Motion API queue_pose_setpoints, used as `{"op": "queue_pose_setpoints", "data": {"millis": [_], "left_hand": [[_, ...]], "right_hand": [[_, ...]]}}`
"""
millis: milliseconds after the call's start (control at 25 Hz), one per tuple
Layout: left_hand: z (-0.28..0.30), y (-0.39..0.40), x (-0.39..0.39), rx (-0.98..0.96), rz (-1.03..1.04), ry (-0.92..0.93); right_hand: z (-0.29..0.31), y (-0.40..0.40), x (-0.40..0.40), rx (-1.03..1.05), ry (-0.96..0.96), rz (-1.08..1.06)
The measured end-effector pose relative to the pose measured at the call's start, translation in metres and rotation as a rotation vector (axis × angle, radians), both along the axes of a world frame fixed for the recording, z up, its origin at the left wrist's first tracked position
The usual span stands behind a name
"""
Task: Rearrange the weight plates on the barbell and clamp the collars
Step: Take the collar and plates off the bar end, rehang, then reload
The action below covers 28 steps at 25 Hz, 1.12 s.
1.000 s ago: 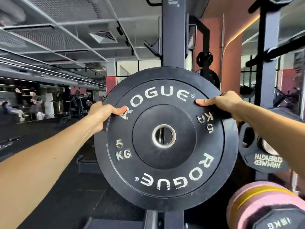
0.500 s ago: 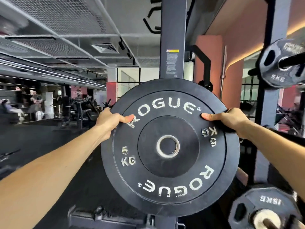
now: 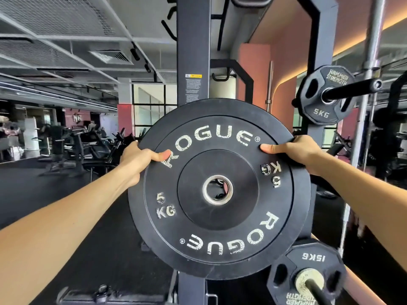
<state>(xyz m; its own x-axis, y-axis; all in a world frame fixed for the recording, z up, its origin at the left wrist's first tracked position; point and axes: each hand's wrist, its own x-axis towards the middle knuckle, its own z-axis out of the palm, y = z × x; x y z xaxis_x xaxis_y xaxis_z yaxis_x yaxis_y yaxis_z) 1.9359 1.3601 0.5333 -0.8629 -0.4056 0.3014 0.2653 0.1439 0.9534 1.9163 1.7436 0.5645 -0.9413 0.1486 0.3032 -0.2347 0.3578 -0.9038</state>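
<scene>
A dark steel rack upright (image 3: 193, 47) rises through the centre of the frame. Salmon-pink walls (image 3: 284, 62) fill the upper right, edged by a warm light strip (image 3: 343, 44). A grey mesh ceiling (image 3: 55, 16) spans the upper left. Black rubber floor (image 3: 72, 194) runs toward blurred exercise machines (image 3: 72, 142) at left and paned windows (image 3: 152, 111).

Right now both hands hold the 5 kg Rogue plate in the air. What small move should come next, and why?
Probably carry the Rogue plate right and up toward the black peg holding the 5KG plate. Its centre hole is on no bar, and the left hand and right hand bear its weight.
</scene>
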Motion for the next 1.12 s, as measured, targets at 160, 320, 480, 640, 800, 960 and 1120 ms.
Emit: {"op": "queue_pose_setpoints", "data": {"millis": [160, 320, 480, 640, 800, 960, 1120], "left_hand": [[-0.012, 0.071, -0.022, -0.007, -0.023, -0.009], [-0.027, 0.171, -0.047, -0.001, -0.008, 0.009], [-0.036, 0.264, -0.063, 0.030, -0.001, -0.034], [-0.038, 0.348, -0.077, 0.059, -0.024, -0.036], [-0.042, 0.402, -0.091, 0.077, -0.034, -0.028], [-0.048, 0.436, -0.113, 0.100, -0.053, -0.034], [-0.051, 0.452, -0.138, 0.080, -0.041, -0.048]], "right_hand": [[-0.016, 0.073, -0.016, 0.003, -0.020, -0.003], [-0.018, 0.173, -0.038, 0.034, -0.002, -0.007], [-0.012, 0.263, -0.052, 0.058, 0.015, -0.027], [-0.016, 0.347, -0.069, 0.052, -0.011, -0.027], [-0.022, 0.400, -0.088, 0.058, -0.024, -0.006], [-0.028, 0.432, -0.112, 0.058, -0.033, -0.015], [-0.032, 0.447, -0.139, 0.043, -0.042, -0.019]]}}
